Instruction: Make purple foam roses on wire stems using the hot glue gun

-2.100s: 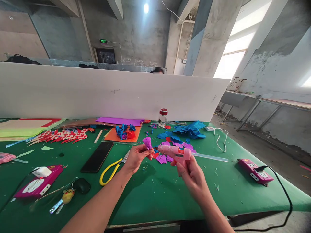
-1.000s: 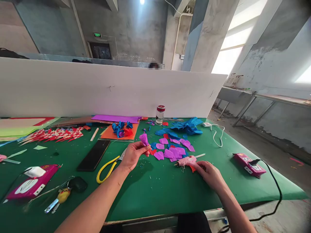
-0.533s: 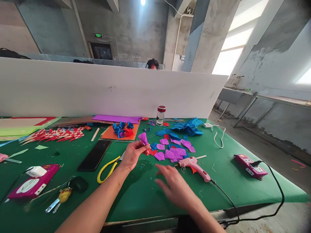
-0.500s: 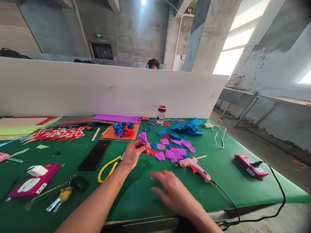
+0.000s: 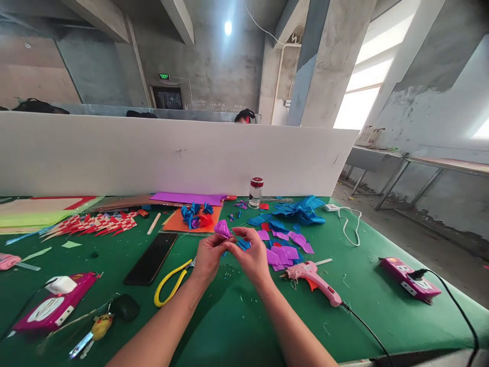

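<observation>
My left hand [image 5: 209, 256] is closed, pinching the base of a purple crepe paper flower [image 5: 222, 229] above the table's middle. My right hand [image 5: 252, 256] meets it there, thumb and fingers closed at the flower's lower end. The fingertips hide that end. Just beyond and right of my hands lie several loose purple paper pieces [image 5: 282, 254], with blue and red scraps among them. A pink hot glue gun [image 5: 315, 280] rests right of my right hand. Yellow-handled pliers or cutters [image 5: 171, 284] lie left of my left wrist, their head partly hidden.
Finished-looking blue and red paper flowers [image 5: 196, 216] sit on an orange sheet [image 5: 175, 223]. A black phone [image 5: 151, 258], keys with a yellow charm [image 5: 101, 326] and a power strip [image 5: 57, 300] lie left. Behind stand a red-lidded jar [image 5: 255, 193] and a white partition [image 5: 153, 158]; another power strip [image 5: 408, 278] is right.
My right hand has moved up and left from over the table's front to the flower's base, closing there. My left hand keeps hold of the flower. The view has tilted up slightly.
</observation>
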{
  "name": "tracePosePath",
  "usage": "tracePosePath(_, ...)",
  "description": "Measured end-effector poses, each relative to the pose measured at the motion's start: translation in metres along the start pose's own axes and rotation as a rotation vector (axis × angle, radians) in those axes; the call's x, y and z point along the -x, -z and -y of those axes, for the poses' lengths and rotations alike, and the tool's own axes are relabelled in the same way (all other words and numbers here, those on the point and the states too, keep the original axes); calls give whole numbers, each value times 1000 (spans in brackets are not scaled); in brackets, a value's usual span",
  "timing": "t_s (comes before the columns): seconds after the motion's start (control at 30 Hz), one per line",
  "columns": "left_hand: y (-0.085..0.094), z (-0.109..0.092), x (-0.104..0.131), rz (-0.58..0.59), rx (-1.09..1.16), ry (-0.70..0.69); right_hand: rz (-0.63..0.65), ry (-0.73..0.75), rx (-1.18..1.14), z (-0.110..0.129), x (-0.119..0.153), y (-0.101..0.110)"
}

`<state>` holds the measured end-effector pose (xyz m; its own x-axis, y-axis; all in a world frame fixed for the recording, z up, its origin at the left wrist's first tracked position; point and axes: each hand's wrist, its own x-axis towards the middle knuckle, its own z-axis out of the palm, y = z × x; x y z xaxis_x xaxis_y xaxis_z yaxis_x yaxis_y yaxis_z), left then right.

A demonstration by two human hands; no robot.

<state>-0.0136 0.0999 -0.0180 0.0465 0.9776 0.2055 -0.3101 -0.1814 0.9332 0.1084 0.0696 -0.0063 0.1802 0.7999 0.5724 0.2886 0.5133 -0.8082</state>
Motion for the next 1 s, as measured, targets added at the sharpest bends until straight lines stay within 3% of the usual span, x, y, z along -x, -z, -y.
tracePosePath(0.13,2,2,-2,-1,13,50,-17,0,-9,-1,8,-13)
tracePosePath(0.47,0,4,0,14,37,63,-34,48,-75,-2,13,-10)
tracePosePath(1.0,-5,-6,4,19,66,104,-41,207,181,-3,22,-9)
